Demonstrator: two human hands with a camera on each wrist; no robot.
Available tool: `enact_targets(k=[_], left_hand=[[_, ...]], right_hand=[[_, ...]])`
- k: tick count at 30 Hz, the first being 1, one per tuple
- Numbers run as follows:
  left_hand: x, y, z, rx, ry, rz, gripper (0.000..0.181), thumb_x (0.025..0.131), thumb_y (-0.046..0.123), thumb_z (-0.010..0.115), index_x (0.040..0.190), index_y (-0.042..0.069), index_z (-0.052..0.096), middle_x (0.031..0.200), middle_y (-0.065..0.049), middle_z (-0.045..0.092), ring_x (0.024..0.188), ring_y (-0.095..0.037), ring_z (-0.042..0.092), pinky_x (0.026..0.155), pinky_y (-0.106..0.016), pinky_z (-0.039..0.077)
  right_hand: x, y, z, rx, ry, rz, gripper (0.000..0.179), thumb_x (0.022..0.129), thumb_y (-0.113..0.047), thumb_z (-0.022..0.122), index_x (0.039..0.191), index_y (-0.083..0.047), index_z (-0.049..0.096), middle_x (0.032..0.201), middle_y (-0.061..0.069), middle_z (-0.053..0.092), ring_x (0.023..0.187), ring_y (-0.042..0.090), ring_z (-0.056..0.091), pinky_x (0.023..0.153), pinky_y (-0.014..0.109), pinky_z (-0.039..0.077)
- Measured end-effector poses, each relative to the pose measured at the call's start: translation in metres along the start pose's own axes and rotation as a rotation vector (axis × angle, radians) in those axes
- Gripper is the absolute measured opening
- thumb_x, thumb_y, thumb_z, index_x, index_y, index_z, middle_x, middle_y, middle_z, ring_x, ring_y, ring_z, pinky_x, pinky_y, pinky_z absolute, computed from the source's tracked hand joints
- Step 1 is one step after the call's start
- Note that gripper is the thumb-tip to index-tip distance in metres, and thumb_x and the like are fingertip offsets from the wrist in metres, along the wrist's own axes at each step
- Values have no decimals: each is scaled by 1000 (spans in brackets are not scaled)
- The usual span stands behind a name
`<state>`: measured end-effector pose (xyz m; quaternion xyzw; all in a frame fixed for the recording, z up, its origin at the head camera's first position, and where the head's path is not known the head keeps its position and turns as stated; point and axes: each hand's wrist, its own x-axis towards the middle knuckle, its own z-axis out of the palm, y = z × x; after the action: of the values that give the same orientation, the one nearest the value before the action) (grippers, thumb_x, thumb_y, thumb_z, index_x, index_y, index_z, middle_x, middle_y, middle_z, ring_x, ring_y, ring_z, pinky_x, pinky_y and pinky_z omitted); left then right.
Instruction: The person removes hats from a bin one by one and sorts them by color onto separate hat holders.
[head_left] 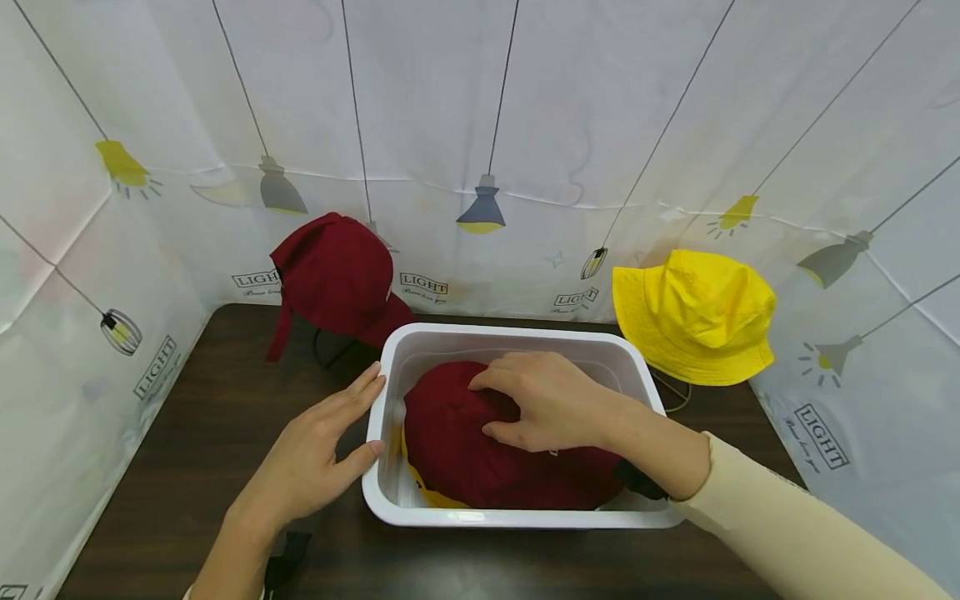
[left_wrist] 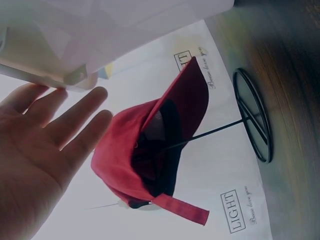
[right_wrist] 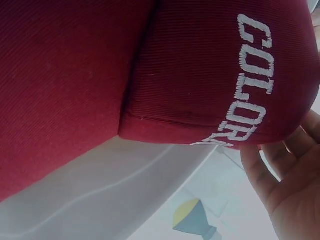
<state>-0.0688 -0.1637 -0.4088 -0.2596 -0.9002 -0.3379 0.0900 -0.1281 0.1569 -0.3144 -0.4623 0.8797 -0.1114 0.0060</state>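
A dark red baseball cap (head_left: 450, 450) lies in a white plastic basin (head_left: 517, 518), brim toward the right. Yellow fabric (head_left: 431, 496) shows under its left side. My right hand (head_left: 551, 400) is on top of the cap, fingers and thumb bent over its crown. In the right wrist view white stitched letters (right_wrist: 250, 85) run along the cap's front, with the fingers (right_wrist: 295, 150) at the crown's edge. My left hand (head_left: 315, 450) touches the basin's left rim with extended fingers; the left wrist view shows its fingertips against the basin's outside.
Another red cap (head_left: 337, 279) hangs on a black wire stand (left_wrist: 252, 117) behind the basin to the left. A yellow bucket hat (head_left: 697, 317) sits on a stand at the back right. Lamp-printed sheeting (head_left: 420, 100) encloses the dark wooden table (head_left: 195, 433) at the back and sides.
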Motion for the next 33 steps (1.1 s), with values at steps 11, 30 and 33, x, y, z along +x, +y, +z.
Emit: enact_targets(k=[11,30,33], left_hand=[[0,0,-1,-9,3,3,70,98,31,68,162,16,42,168,3,35,147,-26,46,111,-59,45],[-2,0,0,-17,2,-5,69,100,33,68,162,16,42,169,4,34,148,-25,45,113,-59,43],[-2,0,0,-18,1,-7,69,100,32,68,161,15,43,169,4,34,148,-26,45,113,-59,42]], right_hand=[[-2,-1,-13,71,43,21,34,90,-17,82,123,-12,76,114,-2,75,104,14,69,95,35,58],[-14,4,-44,188,102,118,27,90,-10,83,116,-14,79,104,-11,74,88,7,64,77,31,58],[-16,5,-50,201,138,103,27,87,-7,84,113,-13,79,99,-11,73,84,7,62,72,29,57]])
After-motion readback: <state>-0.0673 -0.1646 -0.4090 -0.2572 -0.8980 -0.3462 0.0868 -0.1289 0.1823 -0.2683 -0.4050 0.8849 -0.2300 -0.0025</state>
